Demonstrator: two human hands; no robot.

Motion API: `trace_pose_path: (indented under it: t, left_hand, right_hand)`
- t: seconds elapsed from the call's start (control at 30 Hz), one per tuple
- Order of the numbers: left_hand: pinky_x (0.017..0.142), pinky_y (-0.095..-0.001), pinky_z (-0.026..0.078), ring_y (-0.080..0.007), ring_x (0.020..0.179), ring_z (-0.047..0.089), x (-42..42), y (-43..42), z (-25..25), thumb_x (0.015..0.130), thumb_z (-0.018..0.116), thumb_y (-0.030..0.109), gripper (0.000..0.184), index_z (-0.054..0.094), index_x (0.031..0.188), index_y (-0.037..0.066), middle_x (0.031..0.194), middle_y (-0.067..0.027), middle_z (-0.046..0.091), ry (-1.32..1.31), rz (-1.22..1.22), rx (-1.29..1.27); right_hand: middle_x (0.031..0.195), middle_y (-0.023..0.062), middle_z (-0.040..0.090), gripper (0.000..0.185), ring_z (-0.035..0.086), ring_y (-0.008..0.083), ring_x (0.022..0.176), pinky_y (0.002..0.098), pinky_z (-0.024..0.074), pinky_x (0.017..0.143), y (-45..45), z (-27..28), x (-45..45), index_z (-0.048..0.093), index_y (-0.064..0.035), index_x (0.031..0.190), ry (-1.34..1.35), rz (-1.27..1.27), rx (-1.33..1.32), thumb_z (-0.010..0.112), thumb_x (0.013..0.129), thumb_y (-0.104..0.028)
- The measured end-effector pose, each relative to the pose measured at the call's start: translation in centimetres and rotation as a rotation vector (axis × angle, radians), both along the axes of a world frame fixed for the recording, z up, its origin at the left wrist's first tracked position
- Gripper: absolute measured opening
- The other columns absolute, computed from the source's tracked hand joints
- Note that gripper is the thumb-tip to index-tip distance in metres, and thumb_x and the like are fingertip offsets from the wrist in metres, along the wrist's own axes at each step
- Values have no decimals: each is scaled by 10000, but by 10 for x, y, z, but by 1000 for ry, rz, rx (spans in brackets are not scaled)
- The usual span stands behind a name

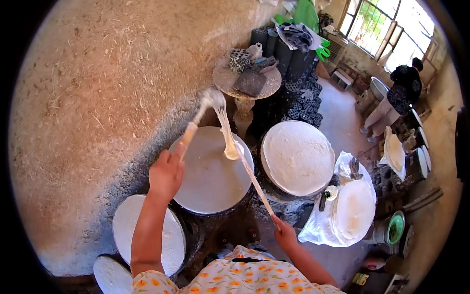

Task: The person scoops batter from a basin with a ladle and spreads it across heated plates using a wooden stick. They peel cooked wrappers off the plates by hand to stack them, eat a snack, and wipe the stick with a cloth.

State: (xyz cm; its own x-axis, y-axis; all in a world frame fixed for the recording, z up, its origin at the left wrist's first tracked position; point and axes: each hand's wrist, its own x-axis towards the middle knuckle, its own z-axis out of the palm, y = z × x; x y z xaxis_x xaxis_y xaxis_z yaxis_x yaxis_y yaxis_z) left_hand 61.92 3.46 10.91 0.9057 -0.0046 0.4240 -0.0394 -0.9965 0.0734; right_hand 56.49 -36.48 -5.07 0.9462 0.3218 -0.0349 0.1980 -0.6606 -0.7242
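My left hand (165,176) is closed round the handle of a wooden tool (192,128), whose upper end is smeared with pale batter and blurred. Sticky batter (224,117) stretches down from it to a lump on the end of a long wooden stick (255,183). The stick's lower end is gripped in my right hand (285,235). Both tools are above a round, pale griddle (210,181). To its right, a second griddle bears a white round sheet (298,159). Farther right, thin round flatbreads (355,208) are stacked on white plastic.
Two more pale discs (166,235) (111,275) stand at lower left beside the rough wall (88,122). A round pedestal table (223,81) holds dark blocks. Perforated briquettes (306,105) are piled behind. Another person (404,88) bends at upper right. A green basin (395,228) is at right.
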Motion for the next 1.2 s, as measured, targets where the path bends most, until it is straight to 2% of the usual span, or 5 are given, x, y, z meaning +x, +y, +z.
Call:
trace_pose_path:
  t: [0.27,0.77,0.83,0.93,1.2]
  left_hand:
    - [391,-171,372,-45,449,458,-23,-8,22,909,475,104,415,448,1314,17,687,-2,505,-122,-88,-1527]
    - [352,-206,373,-79,424,464,-63,18,-60,880,471,64,358,502,1236,33,678,-35,524,253,30,-1694]
    - [347,-207,367,-82,417,447,-71,33,-58,893,491,94,351,478,1236,20,711,-59,532,301,-125,-2348]
    - [352,-212,364,-90,433,435,-85,19,-43,903,507,116,362,447,1230,-27,741,-71,527,64,-185,-2419]
    - [355,-208,358,-75,407,422,-98,21,-60,944,401,116,299,487,1208,5,704,-41,509,127,93,-1921]
  right_hand:
    - [834,197,597,610,597,348,763,403,472,693,36,-21,36,509,-223,1289,-26,-24,43,517,739,40]
    - [949,206,650,647,653,254,790,314,483,725,87,-27,59,513,-232,1294,-213,-61,154,516,715,56]
    - [918,186,645,652,644,238,750,312,483,690,91,-30,55,510,-234,1299,31,-102,155,502,716,57]
    - [874,151,618,646,605,200,657,316,481,614,137,-6,70,493,-242,1316,178,-7,54,487,737,46]
    - [1048,220,622,611,629,301,944,345,477,829,180,21,69,500,-196,1298,124,341,16,456,746,61]
